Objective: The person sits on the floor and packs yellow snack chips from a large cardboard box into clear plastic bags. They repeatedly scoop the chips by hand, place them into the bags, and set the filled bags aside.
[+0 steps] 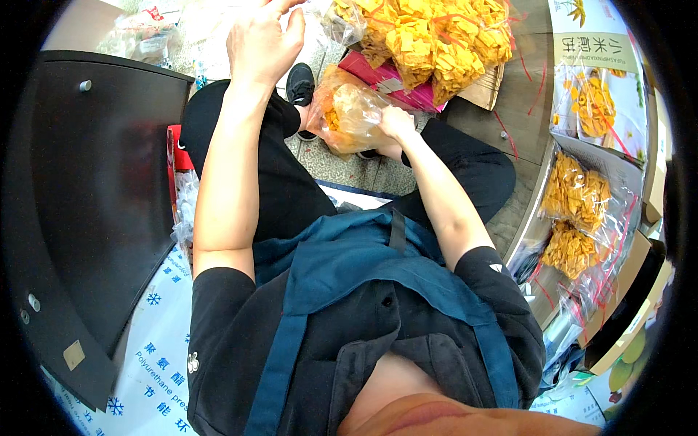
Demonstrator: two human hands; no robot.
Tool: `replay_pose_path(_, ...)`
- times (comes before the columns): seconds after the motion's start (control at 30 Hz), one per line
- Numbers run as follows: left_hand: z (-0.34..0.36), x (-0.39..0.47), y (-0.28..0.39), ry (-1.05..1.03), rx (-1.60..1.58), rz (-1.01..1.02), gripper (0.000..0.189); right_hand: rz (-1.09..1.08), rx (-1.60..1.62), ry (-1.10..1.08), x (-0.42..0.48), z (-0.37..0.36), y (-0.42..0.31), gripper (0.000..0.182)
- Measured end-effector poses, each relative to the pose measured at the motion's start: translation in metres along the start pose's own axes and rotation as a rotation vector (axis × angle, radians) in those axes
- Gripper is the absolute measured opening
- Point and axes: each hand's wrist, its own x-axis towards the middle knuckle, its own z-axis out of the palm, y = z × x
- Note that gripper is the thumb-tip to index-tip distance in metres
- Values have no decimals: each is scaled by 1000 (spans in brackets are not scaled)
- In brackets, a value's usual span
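Note:
My right hand (397, 123) grips the gathered mouth of a clear plastic bag (357, 122). The bag lies tilted between my lower legs, above the speckled floor, with yellow-orange chips (331, 115) at its far-left side. My left hand (262, 46) is raised at the top edge, back of the hand up, its thumb apart from the bent fingers. A bit of red shows by those fingertips, which are partly cut off, so what they hold is unclear. Just beyond the bag sits a pile of filled chip bags (422, 41) closed with red ties, over a pink box (381, 79).
A dark cabinet panel (98, 180) stands on the left. To the right, an open carton (594, 147) holds more bagged chips (575, 191) with red ties; a printed carton (597, 71) lies farther up. Loose red ties (506, 133) lie nearby. Plastic packaging (144, 41) is at upper left.

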Motion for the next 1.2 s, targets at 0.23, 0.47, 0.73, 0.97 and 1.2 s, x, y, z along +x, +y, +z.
replay_pose_path(0.23,13,5,11,-22,-160,-125,19,-452,211,375,48,73,-26,48)
replay_pose_path(0.47,9,13,26,-38,-71,-115,28,-763,-37,241,72,164,-38,45)
replay_pose_path(0.73,32,-37,21,-342,-38,25,74,-461,547,495,-7,85,-73,50)
replay_pose_path(0.97,67,-118,56,-798,4,64,111,-374,662,478,-12,62,-71,56)
replay_pose_path(1.2,101,-161,28,-729,-87,115,101,-261,612,463,-26,35,-69,68)
